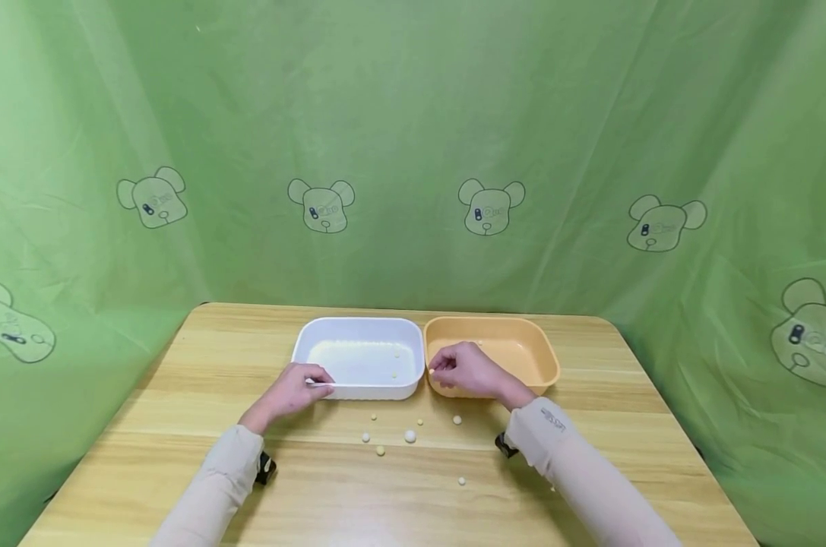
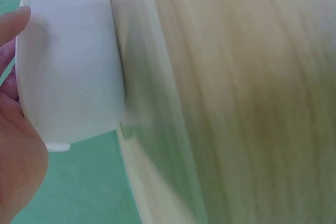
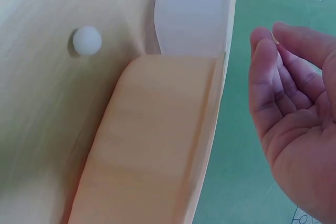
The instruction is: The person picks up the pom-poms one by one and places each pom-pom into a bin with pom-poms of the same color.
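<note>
At the front left of the white tray (image 1: 375, 392), my left hand (image 1: 292, 389) grips the rim; in the left wrist view its thumb (image 2: 18, 20) lies over the wall's edge. My right hand (image 1: 469, 368) hovers above the near left part of the orange tray (image 1: 549, 374), apart from its rim. Thumb and fingertips pinch a tiny pale ball (image 1: 431, 371), mostly hidden by the fingers in the right wrist view. Two small yellow balls, one of them a near ball (image 1: 394, 374), lie inside the white tray. One small ball (image 1: 480, 343) sits in the orange tray.
Both trays stand side by side on the wooden table (image 1: 611, 425). In front of them several loose balls are scattered, including a larger white ball (image 1: 409, 436), a yellow ball (image 1: 381, 450) and a nearer white ball (image 1: 461, 481). A green curtain (image 1: 413, 258) surrounds the table.
</note>
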Tool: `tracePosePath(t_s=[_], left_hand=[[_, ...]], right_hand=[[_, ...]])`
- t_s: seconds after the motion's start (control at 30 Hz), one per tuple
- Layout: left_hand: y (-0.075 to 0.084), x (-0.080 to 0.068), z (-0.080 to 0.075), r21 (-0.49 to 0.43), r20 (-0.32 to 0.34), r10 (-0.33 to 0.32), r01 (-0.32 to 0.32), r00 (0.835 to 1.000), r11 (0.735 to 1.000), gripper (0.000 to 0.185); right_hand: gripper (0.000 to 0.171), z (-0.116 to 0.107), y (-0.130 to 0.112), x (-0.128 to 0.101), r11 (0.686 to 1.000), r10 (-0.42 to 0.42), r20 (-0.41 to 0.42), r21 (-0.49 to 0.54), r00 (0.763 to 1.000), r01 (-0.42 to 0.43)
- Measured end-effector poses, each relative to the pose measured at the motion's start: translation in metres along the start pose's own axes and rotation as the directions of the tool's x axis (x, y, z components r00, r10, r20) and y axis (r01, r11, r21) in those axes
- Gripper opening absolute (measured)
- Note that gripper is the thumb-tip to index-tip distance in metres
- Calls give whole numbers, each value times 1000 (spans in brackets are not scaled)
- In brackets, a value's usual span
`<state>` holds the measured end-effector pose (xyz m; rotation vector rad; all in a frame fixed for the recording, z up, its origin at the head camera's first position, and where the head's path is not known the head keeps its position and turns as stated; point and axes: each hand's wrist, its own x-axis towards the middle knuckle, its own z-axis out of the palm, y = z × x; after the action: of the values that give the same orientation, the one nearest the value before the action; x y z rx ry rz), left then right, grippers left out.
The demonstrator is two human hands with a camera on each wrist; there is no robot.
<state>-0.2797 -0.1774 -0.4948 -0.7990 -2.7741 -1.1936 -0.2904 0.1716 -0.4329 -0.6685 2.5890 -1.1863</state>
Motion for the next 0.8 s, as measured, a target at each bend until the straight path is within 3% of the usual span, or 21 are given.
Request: tracePosePath(t_s=[0.3,0.8], left_hand=[[-1,0,1,-4,0,-12,12,1000,1000,4],[3,-1,1,1,-1,-29,29,1000,1000,3]], right_hand=[[15,-1,-4,11,1000,3,11,7,1000,-3],[15,4,-9,28,1000,7,14,-17,1000,-7]])
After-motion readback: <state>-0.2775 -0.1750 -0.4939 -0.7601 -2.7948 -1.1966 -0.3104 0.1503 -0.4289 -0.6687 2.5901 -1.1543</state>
